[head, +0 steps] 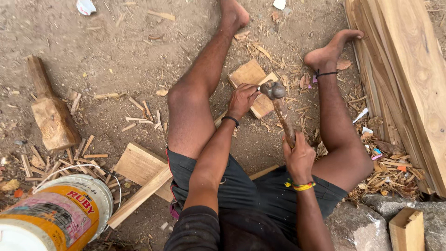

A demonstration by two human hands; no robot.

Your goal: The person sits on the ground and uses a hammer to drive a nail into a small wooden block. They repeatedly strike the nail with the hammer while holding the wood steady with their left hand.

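Observation:
I sit on the dirt ground with both legs stretched out. My right hand (298, 155) grips the wooden handle of a hammer (278, 104), whose worn metal head is level with my left hand. My left hand (242, 100) pinches a small thin nail-like piece beside the hammer head. A small square wooden block (251, 75) lies on the ground under both, between my legs. A black band circles my left wrist, a yellow thread band my right.
A large wooden mallet (50, 110) lies at left. Flat boards (138, 167) rest by my left thigh, a lidded paint bucket (60, 214) at bottom left. Long planks (409, 79) line the right. Stones and a small wooden box (407, 228) sit at bottom right. Chips litter the dirt.

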